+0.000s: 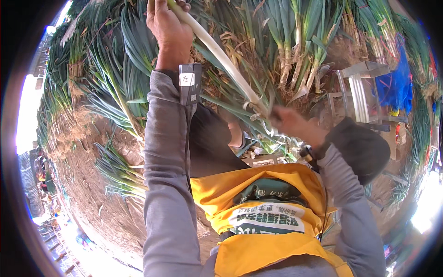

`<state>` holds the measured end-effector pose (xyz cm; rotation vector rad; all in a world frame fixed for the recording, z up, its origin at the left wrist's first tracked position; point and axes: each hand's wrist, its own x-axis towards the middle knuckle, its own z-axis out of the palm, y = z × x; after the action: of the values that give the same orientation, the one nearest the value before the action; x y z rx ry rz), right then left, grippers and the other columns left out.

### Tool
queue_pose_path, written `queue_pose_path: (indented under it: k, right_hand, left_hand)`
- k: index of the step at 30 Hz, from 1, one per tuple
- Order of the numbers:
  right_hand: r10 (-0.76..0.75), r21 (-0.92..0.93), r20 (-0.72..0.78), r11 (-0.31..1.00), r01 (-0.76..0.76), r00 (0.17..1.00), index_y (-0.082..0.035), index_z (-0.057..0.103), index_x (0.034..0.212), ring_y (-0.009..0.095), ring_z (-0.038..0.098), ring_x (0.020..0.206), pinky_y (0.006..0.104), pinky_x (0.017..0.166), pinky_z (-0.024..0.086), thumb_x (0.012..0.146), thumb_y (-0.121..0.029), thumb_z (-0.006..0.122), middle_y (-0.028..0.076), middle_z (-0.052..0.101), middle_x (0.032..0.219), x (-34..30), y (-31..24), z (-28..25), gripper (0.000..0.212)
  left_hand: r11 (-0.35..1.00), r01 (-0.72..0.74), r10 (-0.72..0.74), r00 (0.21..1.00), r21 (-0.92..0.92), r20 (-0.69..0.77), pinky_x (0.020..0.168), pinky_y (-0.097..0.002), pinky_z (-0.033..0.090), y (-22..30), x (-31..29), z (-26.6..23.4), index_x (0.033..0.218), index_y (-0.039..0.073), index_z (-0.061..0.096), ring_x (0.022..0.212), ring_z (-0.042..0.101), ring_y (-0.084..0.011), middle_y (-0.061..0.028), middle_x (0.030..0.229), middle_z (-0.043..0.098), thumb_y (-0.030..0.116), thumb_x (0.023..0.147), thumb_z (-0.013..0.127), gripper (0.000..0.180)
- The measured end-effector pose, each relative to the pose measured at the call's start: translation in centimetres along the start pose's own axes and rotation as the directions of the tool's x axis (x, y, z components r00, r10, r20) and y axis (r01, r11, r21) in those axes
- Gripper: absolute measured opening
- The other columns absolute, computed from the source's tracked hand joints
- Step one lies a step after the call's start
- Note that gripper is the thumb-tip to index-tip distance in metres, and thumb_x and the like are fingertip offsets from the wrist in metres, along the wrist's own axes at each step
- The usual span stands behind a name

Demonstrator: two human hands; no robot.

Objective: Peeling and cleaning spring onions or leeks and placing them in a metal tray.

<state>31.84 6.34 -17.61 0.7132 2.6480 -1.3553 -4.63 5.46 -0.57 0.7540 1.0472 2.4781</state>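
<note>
A long green onion (221, 60) slants across the upper middle, its white stem running down to the right toward its root end. My left hand (170, 25), at the top edge, is closed round the upper part where the stem turns green. Close to the root end is my right hand (297, 125), blurred by motion. Its fingers reach the root end, but whether they grip it cannot be made out. Below that end lie pale stripped leaves and trimmings (277, 144), between my legs.
Bundled green onions (295, 51) fill the far side, with more piles on the left (115, 87). A loose bunch (121, 173) lies on the dirt floor (87, 161). At the right stand a metal-framed stool (364, 69) and a blue plastic bag (398, 85). I wear a yellow apron (258, 251).
</note>
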Motion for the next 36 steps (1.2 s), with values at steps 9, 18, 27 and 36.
queue_pose_path:
  k: [9,18,27,36]
  right_hand:
    - [-0.21,-0.088,-0.476,0.978,0.192,0.854,-0.01,0.066,0.12,0.036,0.068,0.093,0.0441,0.077,0.055,0.094,-0.025,0.068,0.017,0.066,0.107,1.2,-5.3,-1.9,0.03]
    - [-0.286,-0.296,-0.588,0.947,0.128,0.757,-0.008,0.069,0.107,0.032,0.066,0.083,0.0414,0.07,0.054,0.091,-0.017,0.069,0.012,0.061,0.096,3.7,-3.0,-0.4,0.018]
    - [0.006,0.051,-0.711,0.998,0.043,0.703,0.002,0.07,0.11,0.039,0.067,0.09,0.0422,0.079,0.053,0.099,-0.025,0.063,0.021,0.069,0.098,0.8,-5.0,-4.4,0.03]
    - [-0.175,0.301,-0.563,0.866,0.398,0.808,0.002,0.071,0.117,0.015,0.066,0.089,0.0295,0.074,0.053,0.095,-0.019,0.071,0.011,0.071,0.106,8.2,-13.4,-9.3,0.03]
  left_hand:
    - [0.997,-0.076,0.077,0.994,0.016,-0.079,0.073,-0.0365,0.051,0.0,1.0,-1.6,0.116,0.007,0.055,0.074,0.059,-0.0225,-0.0095,0.083,0.06,0.018,0.102,0.06,0.019]
    - [0.995,-0.049,0.056,0.995,0.083,-0.082,0.077,-0.0374,0.051,0.1,0.5,-2.3,0.11,0.006,0.051,0.076,0.059,-0.024,-0.0109,0.083,0.057,0.013,0.103,0.058,0.013]
    - [0.999,-0.05,0.05,0.995,0.006,-0.09,0.073,-0.0383,0.046,0.9,0.4,-1.4,0.117,0.008,0.048,0.078,0.053,-0.0223,-0.0112,0.092,0.055,0.019,0.106,0.05,0.015]
    - [0.988,0.08,-0.076,0.997,-0.135,0.028,0.068,-0.0365,0.049,-1.8,-1.0,0.7,0.124,0.007,0.051,0.074,0.056,-0.0217,-0.0107,0.091,0.059,0.023,0.107,0.047,0.024]
